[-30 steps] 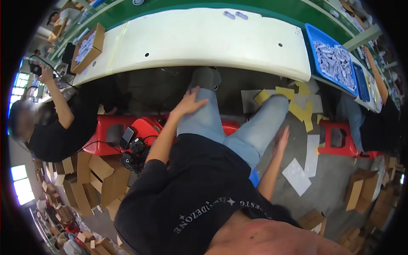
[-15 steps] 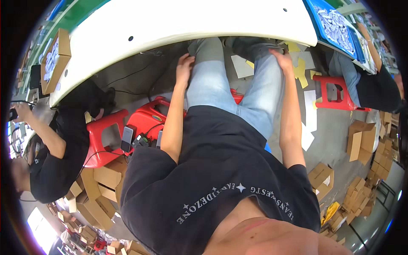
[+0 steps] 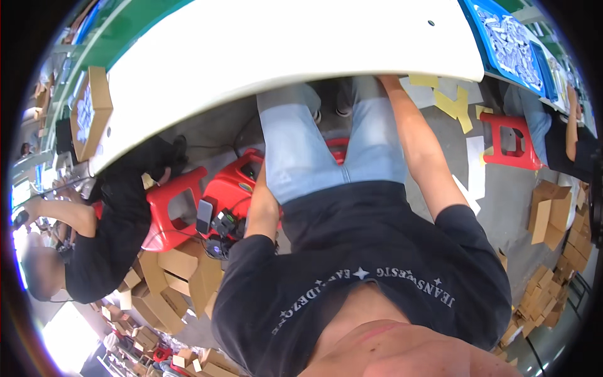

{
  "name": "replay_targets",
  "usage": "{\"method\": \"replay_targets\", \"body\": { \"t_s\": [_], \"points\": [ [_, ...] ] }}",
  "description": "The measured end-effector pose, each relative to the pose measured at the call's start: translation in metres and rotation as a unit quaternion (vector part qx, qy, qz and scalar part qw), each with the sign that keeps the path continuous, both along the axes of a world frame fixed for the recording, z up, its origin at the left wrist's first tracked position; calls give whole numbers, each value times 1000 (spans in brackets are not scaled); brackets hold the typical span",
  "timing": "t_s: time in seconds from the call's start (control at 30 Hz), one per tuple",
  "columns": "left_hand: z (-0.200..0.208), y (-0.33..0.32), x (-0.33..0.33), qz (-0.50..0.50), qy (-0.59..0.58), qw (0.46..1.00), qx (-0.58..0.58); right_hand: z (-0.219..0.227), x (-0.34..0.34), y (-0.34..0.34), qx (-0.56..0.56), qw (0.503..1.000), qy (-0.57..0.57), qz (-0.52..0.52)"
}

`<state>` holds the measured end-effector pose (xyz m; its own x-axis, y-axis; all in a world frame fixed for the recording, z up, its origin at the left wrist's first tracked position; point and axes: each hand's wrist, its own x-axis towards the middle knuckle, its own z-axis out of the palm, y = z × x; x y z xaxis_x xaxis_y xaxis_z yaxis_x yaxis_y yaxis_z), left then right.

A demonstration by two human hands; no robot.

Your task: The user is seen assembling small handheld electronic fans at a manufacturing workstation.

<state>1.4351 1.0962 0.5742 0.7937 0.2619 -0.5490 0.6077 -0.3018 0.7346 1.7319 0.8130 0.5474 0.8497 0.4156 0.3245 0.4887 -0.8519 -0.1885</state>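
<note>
My left forearm [image 3: 260, 210] reaches down beside my left thigh, by a red plastic stool [image 3: 229, 185]; my left hand is hidden behind the thigh. On the outer side of my right leg, my right forearm [image 3: 418, 135] stretches forward. The white table [image 3: 282, 44] hides most of my right hand, leaving the wrist [image 3: 391, 85] visible at the table's edge. Light blue jeans [image 3: 292, 151] cover my legs, which run under the table. Beside my left arm sit a phone-like dark device [image 3: 205, 217] and a small black box with cables [image 3: 223, 222].
An open carton of small pale parts [image 3: 94, 113] stands at the table's left end, a blue tray of similar parts [image 3: 499, 44] at the right. Co-workers sit on both sides [image 3: 113, 220]. Cardboard boxes [image 3: 549, 213] and yellow paper scraps [image 3: 455, 107] lie on the floor.
My left hand has gone from beside my left knee to behind the thigh. My right hand has slid from the right knee under the table edge. The view and my body have shifted.
</note>
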Motion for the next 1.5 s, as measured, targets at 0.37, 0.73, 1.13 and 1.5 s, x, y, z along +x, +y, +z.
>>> {"method": "replay_targets", "body": {
  "t_s": [0.37, 0.73, 1.13, 1.5],
  "points": [
    [57, 36, 51, 34, -77, 996, -25, 88, -115, 37, 89, 973, 183, 106],
    [-8, 47, -47, 110, -107, 977, -146, 351, -19, 76, 107, 970, 28, 217],
    [369, 100, 39, -172, -217, 960, 44, 319, 98, 112, 222, 902, 296, 223],
    [271, 299, 410, 101, -237, 884, 391, 327, 82, 94, 401, 822, 361, 183]
  ]
}}
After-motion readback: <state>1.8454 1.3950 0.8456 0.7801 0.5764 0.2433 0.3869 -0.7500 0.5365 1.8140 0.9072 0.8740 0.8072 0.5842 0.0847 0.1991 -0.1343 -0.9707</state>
